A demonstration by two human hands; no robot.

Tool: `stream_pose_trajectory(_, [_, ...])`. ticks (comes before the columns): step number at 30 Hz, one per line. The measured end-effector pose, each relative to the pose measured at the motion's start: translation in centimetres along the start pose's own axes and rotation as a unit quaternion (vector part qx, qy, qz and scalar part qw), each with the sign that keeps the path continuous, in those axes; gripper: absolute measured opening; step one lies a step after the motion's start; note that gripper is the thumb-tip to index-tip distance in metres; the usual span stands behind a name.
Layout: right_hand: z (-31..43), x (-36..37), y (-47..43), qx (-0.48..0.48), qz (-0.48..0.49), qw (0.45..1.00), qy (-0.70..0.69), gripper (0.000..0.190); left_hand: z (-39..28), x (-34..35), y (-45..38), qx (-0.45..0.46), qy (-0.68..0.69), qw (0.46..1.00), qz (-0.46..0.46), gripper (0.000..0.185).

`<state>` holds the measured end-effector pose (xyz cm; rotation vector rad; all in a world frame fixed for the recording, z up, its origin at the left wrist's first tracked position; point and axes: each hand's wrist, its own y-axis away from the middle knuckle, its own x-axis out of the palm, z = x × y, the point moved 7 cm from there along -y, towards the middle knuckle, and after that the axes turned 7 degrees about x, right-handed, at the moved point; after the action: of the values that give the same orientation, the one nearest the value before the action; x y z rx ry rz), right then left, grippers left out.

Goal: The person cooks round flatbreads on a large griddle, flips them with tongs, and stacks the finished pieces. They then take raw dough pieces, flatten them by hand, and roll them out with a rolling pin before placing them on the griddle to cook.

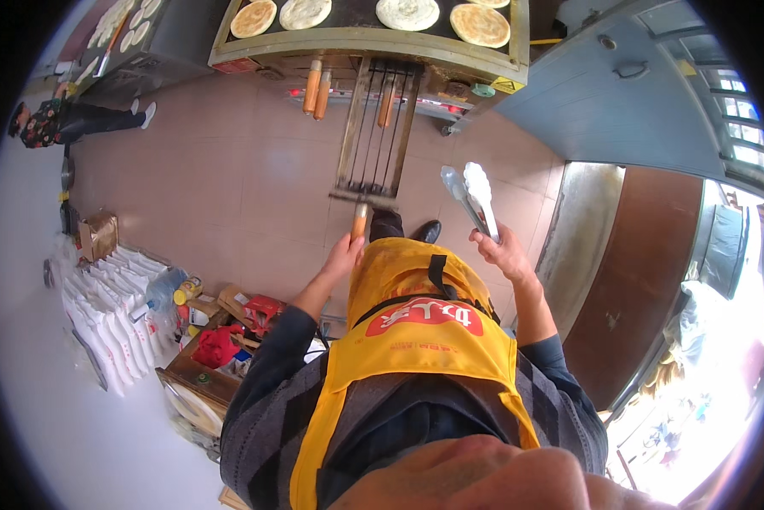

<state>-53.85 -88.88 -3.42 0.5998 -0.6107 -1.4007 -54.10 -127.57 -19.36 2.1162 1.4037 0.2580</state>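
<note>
My left hand (344,256) grips the wooden handle (359,222) of a long metal rack drawer (378,127), which is pulled out from beneath the griddle and shows thin parallel bars. Metal tongs (474,197) are in my right hand (502,252), their scalloped tips apart, pointing toward the griddle with no food between them. On the dark griddle (354,19) lie several round flatbreads; one (480,25) at the right is browned, while another (407,13) near the middle is paler. Other wooden handles (312,87) stick out under the griddle's front edge.
A person (57,121) stands at a worktop with dough rounds (140,32) at the upper left. White sacks (114,312), a water jug (165,287) and a cluttered wooden table (210,376) are at the lower left. A blue-grey metal panel (586,102) borders the right side.
</note>
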Motion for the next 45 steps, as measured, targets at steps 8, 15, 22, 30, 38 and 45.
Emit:
stream_pose_trajectory(8, [3.0, -1.5, 0.8, -0.059, -0.032, 0.995, 0.071, 0.062, -12.3, 0.1, -20.9, 0.035, 0.099, 0.993, -0.046, 0.033])
stream_pose_trajectory(15, [5.1, -0.7, 1.3, -0.091, -0.117, 0.989, -0.018, 0.06, -17.8, 0.1, -28.5, 0.002, 0.164, 0.985, -0.051, 0.028])
stream_pose_trajectory(22, [9.0, 3.2, -2.9, -0.075, -0.124, 0.989, 0.018, 0.07, -19.1, -0.5, -29.3, 0.025, 0.168, 0.985, -0.034, 0.032])
stream_pose_trajectory(30, [10.4, 6.8, -7.9, -0.032, -0.04, 0.997, 0.064, 0.066, -1.8, -14.4, -28.3, -0.072, -0.208, 0.945, -0.244, 0.058])
stream_pose_trajectory(38, [10.9, 7.6, -9.1, -0.016, 0.015, 0.993, 0.113, 0.064, -3.8, -16.5, -31.8, 0.02, 0.047, 0.976, -0.21, 0.046])
stream_pose_trajectory(45, [12.1, 8.1, -9.2, -0.01, 0.019, 0.987, 0.158, 0.08, 4.0, -14.1, -15.6, -0.06, -0.089, 0.985, -0.132, 0.045])
